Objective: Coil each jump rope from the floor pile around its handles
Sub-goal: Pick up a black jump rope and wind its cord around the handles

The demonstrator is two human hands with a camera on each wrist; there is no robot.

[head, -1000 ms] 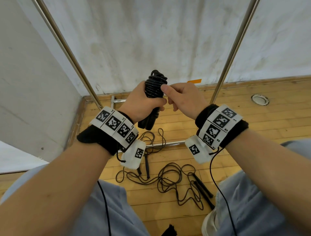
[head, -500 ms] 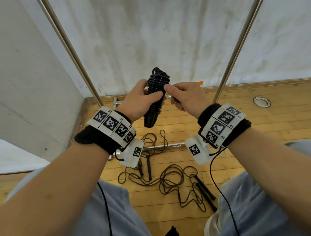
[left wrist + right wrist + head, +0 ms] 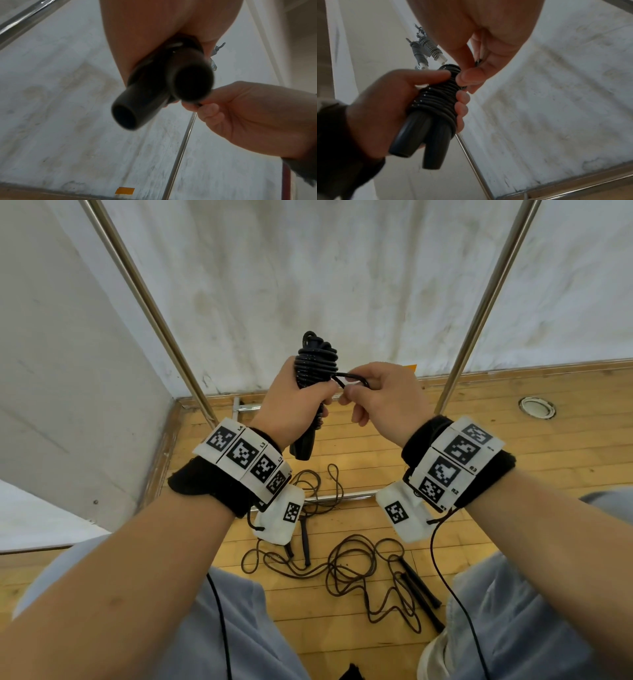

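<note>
Soft, even light is filling the head view, casting only faint shadows on the wooden floor (image 3: 479,440), and straight poles are bowing at the wide-angle edges. Both wrist views are looking dimmer and grainy, with the handles (image 3: 154,97) blurring close to the lens.

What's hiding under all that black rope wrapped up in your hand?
Two black handles side by side; their bare ends stick out below the coiled rope. The left hand grips the bundle while the right hand pinches a rope loop. The handles' upper parts are covered by the coils.
</note>
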